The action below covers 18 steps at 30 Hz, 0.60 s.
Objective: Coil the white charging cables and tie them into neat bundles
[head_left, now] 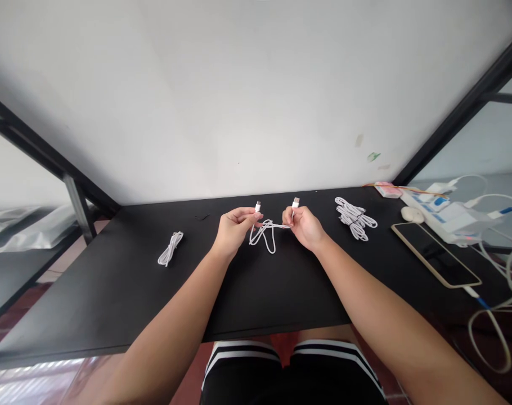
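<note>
A white USB cable (269, 230) hangs in loose loops between my two hands, over the black tabletop (277, 292). My left hand (238, 225) pinches it just below its small plug (258, 206), which points up and away from me. Close by on the right, my right hand (303, 225) grips the other end, where a wider USB plug (296, 202) sticks up past the fingertips. To the left lies a bundled white cable (170, 249). Several more bundled white cables (354, 218) are heaped right of my right hand.
At the right, a phone (437, 254) is plugged into a cable, beside a white power strip (439, 211) with chargers and a small round white object (412, 215). Black twist tie-like bits (202, 217) lie near the wall. Black metal frame bars (76, 205) flank the table.
</note>
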Each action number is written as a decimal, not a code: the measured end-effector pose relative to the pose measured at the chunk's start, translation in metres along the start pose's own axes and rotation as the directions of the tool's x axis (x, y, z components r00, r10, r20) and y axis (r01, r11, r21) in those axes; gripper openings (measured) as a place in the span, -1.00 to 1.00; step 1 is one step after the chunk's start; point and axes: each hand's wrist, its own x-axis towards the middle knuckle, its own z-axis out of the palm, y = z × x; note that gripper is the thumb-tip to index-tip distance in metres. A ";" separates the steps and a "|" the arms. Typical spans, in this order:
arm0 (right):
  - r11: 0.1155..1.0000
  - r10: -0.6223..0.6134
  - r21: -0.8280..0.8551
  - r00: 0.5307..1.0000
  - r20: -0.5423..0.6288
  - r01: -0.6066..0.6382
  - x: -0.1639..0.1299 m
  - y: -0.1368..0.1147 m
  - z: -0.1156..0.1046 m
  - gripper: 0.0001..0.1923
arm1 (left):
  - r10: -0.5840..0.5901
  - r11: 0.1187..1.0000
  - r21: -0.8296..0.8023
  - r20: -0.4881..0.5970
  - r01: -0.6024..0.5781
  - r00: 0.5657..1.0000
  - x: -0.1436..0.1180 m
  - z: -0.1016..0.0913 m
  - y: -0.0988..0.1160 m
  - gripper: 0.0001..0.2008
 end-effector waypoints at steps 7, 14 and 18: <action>1.000 -0.011 -0.002 1.000 -0.015 0.011 0.001 0.002 -0.002 -0.62 | -0.011 0.999 0.035 -0.011 0.011 1.000 -0.001 0.001 0.003 -0.65; 0.976 -0.014 -0.216 0.994 -0.108 -0.010 0.001 0.005 -0.003 -0.64 | -0.022 0.997 0.069 0.000 0.022 1.000 -0.002 0.001 0.004 -0.61; 0.954 -0.057 -0.300 0.989 -0.135 0.014 0.002 0.009 -0.006 -0.63 | -0.045 0.995 0.094 -0.003 0.046 0.999 0.000 -0.001 0.003 -0.57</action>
